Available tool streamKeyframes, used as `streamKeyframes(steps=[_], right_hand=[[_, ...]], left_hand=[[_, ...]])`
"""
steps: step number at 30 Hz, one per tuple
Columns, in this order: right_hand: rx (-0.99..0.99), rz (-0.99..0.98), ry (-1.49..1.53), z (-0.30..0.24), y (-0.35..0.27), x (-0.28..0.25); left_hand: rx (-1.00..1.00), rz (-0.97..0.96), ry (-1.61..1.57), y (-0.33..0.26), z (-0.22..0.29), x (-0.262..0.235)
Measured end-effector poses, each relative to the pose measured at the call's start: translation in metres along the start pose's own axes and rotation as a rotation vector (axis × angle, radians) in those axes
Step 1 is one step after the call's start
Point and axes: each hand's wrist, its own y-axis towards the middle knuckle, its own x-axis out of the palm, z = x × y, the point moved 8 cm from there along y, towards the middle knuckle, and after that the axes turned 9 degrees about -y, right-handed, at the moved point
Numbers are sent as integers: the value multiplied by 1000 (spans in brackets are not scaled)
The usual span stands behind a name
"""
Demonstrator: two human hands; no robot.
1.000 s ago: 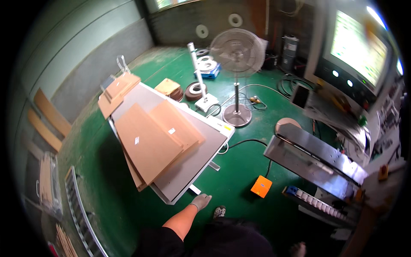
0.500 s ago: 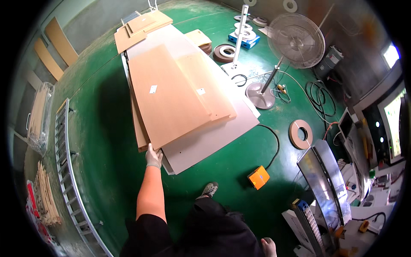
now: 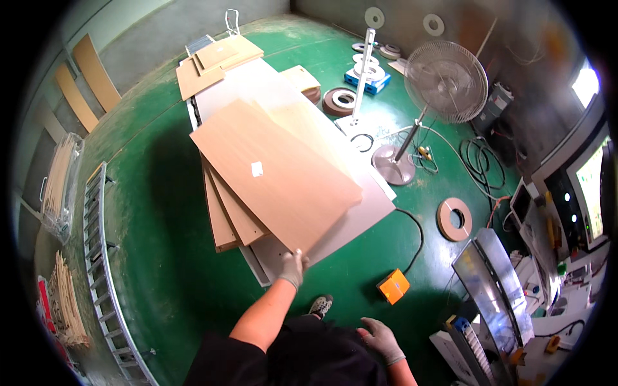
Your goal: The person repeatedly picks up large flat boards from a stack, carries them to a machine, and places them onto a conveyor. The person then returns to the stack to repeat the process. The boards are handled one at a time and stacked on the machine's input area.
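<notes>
To the left of the long table with a flat grey top (image 3: 368, 209), and well apart from it, stood a silvery metal ladder (image 3: 94, 270) on the green floor. Over the table's left edge jutted the lower tan wooden panels (image 3: 226, 215), fanned out and more exposed than half a second earlier, when the panel above hid most of them. That upper piece, a large rectangular tan wooden panel with a small white label (image 3: 283, 183), had swung round on the pile: it now lay aslant across the table, its near corner shifted rightward to the table's near end, and it covered the label of the neighbouring panel. At that corner the left hand, in a pale work glove (image 3: 293, 267), had its fingers closed on the edge; it had travelled along the near end from the pile's left corner. The turn suggested that the sheet slid free of those beneath, with the pile probably bearing most of its weight. Nearer the wearer than the table, to its right, the right hand, in a similar glove (image 3: 381, 338), had come further into view, fingers apart and holding nothing. Just beyond it, clear of the table, sat an orange box-shaped unit (image 3: 393, 286) on a black cable.
</notes>
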Motion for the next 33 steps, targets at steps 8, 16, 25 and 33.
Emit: streamKeyframes(steps=[8, 16, 25, 33], right_hand=[[436, 112, 958, 57, 74, 84], [485, 319, 1491, 97, 78, 92], [231, 648, 1129, 74, -36, -115], [631, 1066, 475, 153, -287, -127]], left_hand=[[-347, -464, 420, -144, -98, -47], [53, -64, -108, -59, 4, -76], [124, -73, -346, 40, 94, -65], [-374, -497, -421, -59, -3, 49]])
